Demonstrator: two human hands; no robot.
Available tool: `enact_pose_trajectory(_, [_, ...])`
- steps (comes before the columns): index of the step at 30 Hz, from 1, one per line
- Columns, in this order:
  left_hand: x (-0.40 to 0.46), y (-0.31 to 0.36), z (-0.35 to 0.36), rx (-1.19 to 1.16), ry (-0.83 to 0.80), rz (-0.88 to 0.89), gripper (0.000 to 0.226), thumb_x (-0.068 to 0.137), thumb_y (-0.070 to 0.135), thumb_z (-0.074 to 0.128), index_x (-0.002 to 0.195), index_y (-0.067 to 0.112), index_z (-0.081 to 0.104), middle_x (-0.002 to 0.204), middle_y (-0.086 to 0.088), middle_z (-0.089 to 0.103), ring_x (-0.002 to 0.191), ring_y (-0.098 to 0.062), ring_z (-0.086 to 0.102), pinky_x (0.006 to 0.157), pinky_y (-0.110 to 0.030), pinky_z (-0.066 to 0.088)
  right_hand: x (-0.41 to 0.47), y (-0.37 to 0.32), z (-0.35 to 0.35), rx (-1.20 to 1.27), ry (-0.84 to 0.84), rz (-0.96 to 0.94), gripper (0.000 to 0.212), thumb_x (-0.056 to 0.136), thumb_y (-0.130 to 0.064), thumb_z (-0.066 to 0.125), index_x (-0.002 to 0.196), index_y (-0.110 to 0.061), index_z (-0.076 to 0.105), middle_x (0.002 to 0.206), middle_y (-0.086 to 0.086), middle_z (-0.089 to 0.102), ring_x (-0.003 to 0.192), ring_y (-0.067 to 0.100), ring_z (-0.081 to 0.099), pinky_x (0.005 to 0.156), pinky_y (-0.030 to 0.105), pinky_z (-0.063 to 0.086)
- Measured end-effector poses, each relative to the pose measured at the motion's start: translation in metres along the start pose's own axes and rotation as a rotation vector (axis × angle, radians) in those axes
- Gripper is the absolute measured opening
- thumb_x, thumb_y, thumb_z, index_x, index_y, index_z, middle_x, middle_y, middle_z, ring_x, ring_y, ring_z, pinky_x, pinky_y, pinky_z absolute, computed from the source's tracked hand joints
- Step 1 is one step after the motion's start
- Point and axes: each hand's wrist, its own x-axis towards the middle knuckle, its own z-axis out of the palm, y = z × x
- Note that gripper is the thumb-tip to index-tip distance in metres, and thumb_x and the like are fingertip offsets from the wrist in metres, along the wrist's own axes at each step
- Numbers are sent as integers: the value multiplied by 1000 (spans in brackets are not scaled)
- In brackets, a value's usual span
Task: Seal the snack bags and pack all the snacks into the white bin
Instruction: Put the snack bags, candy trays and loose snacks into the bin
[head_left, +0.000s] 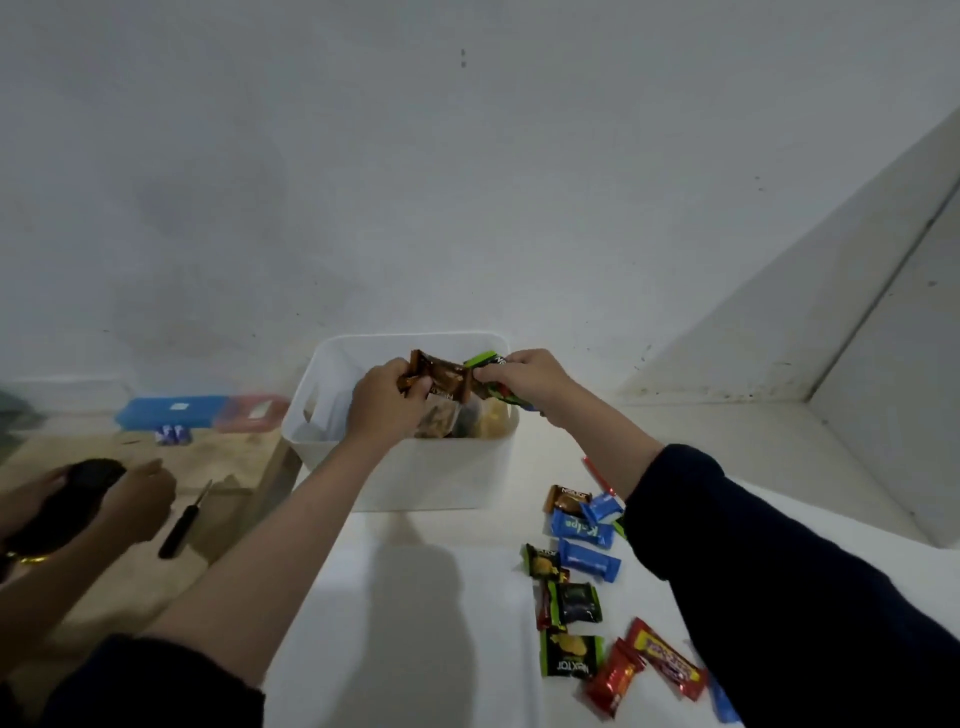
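Note:
The white bin (415, 475) stands on the white table against the wall, with a few snack bags inside. Over its opening my left hand (387, 400) grips a brown snack packet (441, 376). My right hand (530, 376) grips a green snack packet (485, 364) beside it. The two packets touch above the bin. Several more snacks lie on the table at the right: blue packets (582, 530), green Nextar packets (571, 657), a brown packet (566, 501) and red packets (667, 660).
To the left stands a lower wooden table (130, 551) where another person's hands (140, 499) hold a black object. A black-handled tool (182, 525), a blue box (171, 413) and a pink-lidded box (254, 413) lie there. A white ledge (857, 467) rises at right.

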Motion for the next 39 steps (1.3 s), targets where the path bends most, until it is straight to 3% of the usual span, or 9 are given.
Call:
enact_pose_trajectory(6, [30, -23, 4, 32, -351, -91, 14, 87, 25, 62, 89, 11, 61, 84, -4, 63, 82, -21, 58, 58, -24, 41, 27, -11, 12, -474, -225, 87, 35, 78, -46, 70, 72, -14, 58, 69, 0, 53, 59, 14, 52, 47, 22, 39])
enact_pose_trajectory(8, [34, -27, 8, -1, -412, -140, 27, 84, 30, 66, 103, 11, 62, 97, -5, 63, 91, -20, 58, 70, -25, 45, 32, -14, 17, -556, -210, 71, 46, 81, -58, 60, 83, -12, 63, 82, 3, 57, 75, 21, 59, 58, 28, 51])
enact_pose_trajectory(12, [35, -26, 16, -117, -494, -268, 50, 89, 38, 59, 131, 14, 46, 121, -6, 53, 109, -22, 54, 88, -31, 47, 36, -21, 34, -492, -138, 13, 61, 85, -70, 41, 55, -18, 53, 66, 3, 55, 68, 23, 57, 68, 30, 45])
enact_pose_trajectory(18, [18, -26, 22, -248, -299, -291, 38, 95, 27, 49, 131, 15, 46, 132, -7, 53, 109, -19, 53, 83, -26, 42, 34, -14, 52, -201, -80, 39, 65, 87, -73, 26, 62, -18, 52, 69, -1, 55, 70, 17, 52, 70, 29, 38])
enact_pose_trajectory(20, [5, -26, 23, -242, -161, -269, 30, 96, 24, 47, 124, 14, 52, 126, -5, 58, 110, -20, 55, 87, -27, 45, 29, -10, 54, -139, -10, 52, 72, 76, -86, 24, 62, -20, 47, 73, 2, 57, 73, 22, 55, 66, 30, 40])
enact_pose_trajectory(22, [-11, -27, 27, -294, -7, -180, 21, 95, 18, 49, 111, 9, 58, 111, -8, 63, 99, -19, 57, 83, -26, 44, 25, 0, 52, -72, 85, 54, 89, 58, -98, 19, 79, -18, 51, 92, 8, 61, 88, 29, 59, 79, 35, 47])
enact_pose_trajectory(25, [-42, -25, 38, -336, 114, -53, 13, 91, 11, 52, 97, 4, 62, 96, -9, 63, 90, -21, 59, 74, -22, 42, 6, 9, 44, 146, 189, 41, 92, 70, -89, 23, 117, -15, 51, 121, 8, 55, 113, 28, 53, 96, 39, 43])
enact_pose_trajectory(29, [-78, -18, 64, -311, 116, 3, 8, 90, 11, 53, 92, 8, 61, 93, -5, 59, 89, -19, 57, 75, -29, 46, -9, 23, 29, 364, 219, 46, 69, 92, -66, 23, 131, -13, 43, 124, -1, 47, 105, 15, 44, 88, 29, 32])
enact_pose_trajectory(39, [-185, 10, 129, -308, -167, -84, 16, 91, 13, 54, 104, 5, 58, 108, -9, 54, 98, -19, 54, 79, -12, 35, -99, 167, -7, 218, 353, 101, 55, 93, -55, 44, 124, -11, 49, 125, 5, 55, 111, 20, 53, 90, 33, 42])
